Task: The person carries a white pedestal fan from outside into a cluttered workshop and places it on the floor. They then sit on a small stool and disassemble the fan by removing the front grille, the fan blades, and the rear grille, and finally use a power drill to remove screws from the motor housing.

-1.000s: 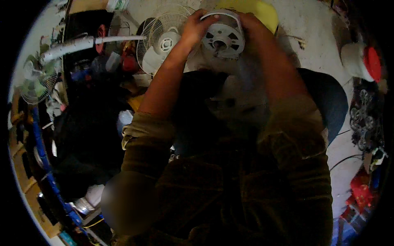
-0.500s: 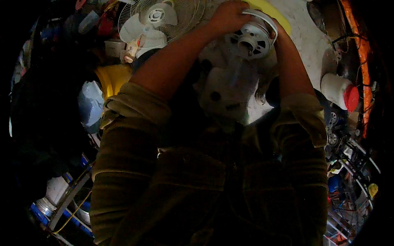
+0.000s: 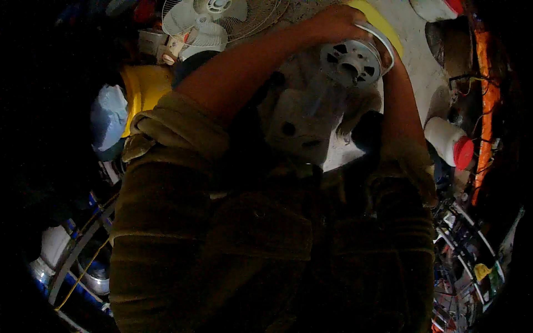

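My left hand (image 3: 341, 25) reaches over the top of a round grey electric motor (image 3: 334, 58), its fingers closed on the upper edge. Dark slots ring a central hole on the motor's face, which points toward me. A white curved band (image 3: 388, 41) arches over the motor's right side. My right hand (image 3: 383, 51) grips that side; its fingers are mostly hidden behind the motor and band. Beyond both hands lies a yellow rounded object (image 3: 383, 25), partly covered. A white fan (image 3: 208, 19) with blades and a wire guard stands to the left of my left forearm.
At left are a yellow container (image 3: 147, 89) and a crumpled pale-blue bag (image 3: 110, 116). A white jar with a red lid (image 3: 444, 136) lies at right, near an orange upright strip (image 3: 488, 105). Curved metal rims (image 3: 83, 250) show at lower left.
The view has shifted, and the surroundings sit differently in the picture. The motor and both hands appear slightly farther right and lower; the motor's slotted face has turned somewhat. Both hands keep their hold.
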`<state>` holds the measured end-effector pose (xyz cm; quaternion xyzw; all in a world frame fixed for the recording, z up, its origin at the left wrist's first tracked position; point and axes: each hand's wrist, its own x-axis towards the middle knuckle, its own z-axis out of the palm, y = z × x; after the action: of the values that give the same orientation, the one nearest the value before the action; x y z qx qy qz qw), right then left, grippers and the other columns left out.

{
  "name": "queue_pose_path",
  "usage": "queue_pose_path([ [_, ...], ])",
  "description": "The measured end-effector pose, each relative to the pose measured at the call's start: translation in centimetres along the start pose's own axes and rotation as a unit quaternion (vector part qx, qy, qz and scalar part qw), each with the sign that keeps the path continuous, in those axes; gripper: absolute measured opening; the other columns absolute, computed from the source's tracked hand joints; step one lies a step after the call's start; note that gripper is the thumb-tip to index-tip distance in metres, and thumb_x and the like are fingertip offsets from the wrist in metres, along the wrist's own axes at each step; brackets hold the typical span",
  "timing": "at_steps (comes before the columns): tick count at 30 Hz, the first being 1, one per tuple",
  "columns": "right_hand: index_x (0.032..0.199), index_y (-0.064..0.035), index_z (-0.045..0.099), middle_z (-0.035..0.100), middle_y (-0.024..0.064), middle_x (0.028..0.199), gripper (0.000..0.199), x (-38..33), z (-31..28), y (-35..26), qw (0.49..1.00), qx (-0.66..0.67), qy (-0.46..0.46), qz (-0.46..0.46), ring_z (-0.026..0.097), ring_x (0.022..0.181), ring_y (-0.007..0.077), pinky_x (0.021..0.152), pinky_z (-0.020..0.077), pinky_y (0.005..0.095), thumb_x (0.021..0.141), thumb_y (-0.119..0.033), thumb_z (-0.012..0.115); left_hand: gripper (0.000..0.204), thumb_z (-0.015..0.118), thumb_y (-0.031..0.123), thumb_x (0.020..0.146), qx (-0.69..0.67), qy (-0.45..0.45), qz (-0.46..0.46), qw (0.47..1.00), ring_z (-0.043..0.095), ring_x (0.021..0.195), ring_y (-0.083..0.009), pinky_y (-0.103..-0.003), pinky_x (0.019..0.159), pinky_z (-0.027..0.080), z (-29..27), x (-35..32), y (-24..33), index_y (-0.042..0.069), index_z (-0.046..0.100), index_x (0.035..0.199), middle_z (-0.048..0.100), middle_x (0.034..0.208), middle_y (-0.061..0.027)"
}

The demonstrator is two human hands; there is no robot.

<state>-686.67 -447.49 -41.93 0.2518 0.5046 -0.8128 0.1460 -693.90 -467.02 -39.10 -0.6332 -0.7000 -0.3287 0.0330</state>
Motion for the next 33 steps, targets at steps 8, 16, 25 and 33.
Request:
queue_pose_path([
  [8, 0.115, -0.0038, 0.052, 0.061, 0.0119, 0.099, 0.039, 0.4, 0.1, 3.8, 0.994, -0.033, 0.092, 0.044, 0.061, 0.084, 0.0221, 0.07, 0.0512, 0.0333, 0.087, -0.031, 0.052, 0.066, 0.043, 0.06, 0.082, -0.326, -0.134, -0.245, 0.903, 0.058, 0.089, -0.0234, -0.035, 0.08, 0.044, -3.0, 0.1, 0.1, 0.0, 0.059, 0.104, 0.062, 0.095, -0.0147],
  [16, 0.115, -0.0036, 0.052, 0.061, 0.0122, 0.1, 0.039, 1.6, 1.8, 5.1, 0.979, -0.082, 0.155, 0.1, 0.061, 0.084, 0.0221, 0.07, 0.0512, 0.0331, 0.087, -0.031, 0.051, 0.065, 0.048, 0.062, 0.078, -0.515, -0.154, -0.243, 0.807, 0.058, 0.083, -0.0237, -0.038, 0.071, 0.044, -0.1, -5.1, -6.6, 0.002, 0.063, 0.097, 0.062, 0.093, -0.0122],
  [25, 0.116, -0.0035, 0.051, 0.06, 0.0125, 0.1, 0.039, 3.1, 2.7, 0.8, 0.958, -0.163, 0.123, 0.2, 0.061, 0.084, 0.0222, 0.07, 0.0511, 0.0329, 0.087, -0.03, 0.051, 0.057, 0.053, 0.057, 0.076, -0.325, -0.131, -0.177, 0.92, 0.06, 0.078, -0.0311, -0.041, 0.068, 0.045, 0.6, -3.9, -8.0, 0.004, 0.062, 0.095, 0.062, 0.085, -0.0157],
  [33, 0.117, -0.0031, 0.048, 0.058, 0.0125, 0.105, 0.043, 4.6, 7.0, -0.9, 0.919, -0.301, 0.1, 0.233, 0.059, 0.09, 0.0213, 0.073, 0.0491, 0.0322, 0.087, -0.034, 0.05, 0.038, 0.051, 0.043, 0.08, -0.265, -0.063, -0.17, 0.947, 0.059, 0.087, -0.0333, -0.043, 0.077, 0.046, 1.8, -4.0, -7.4, 0.015, 0.062, 0.103, 0.062, 0.093, -0.0159],
])
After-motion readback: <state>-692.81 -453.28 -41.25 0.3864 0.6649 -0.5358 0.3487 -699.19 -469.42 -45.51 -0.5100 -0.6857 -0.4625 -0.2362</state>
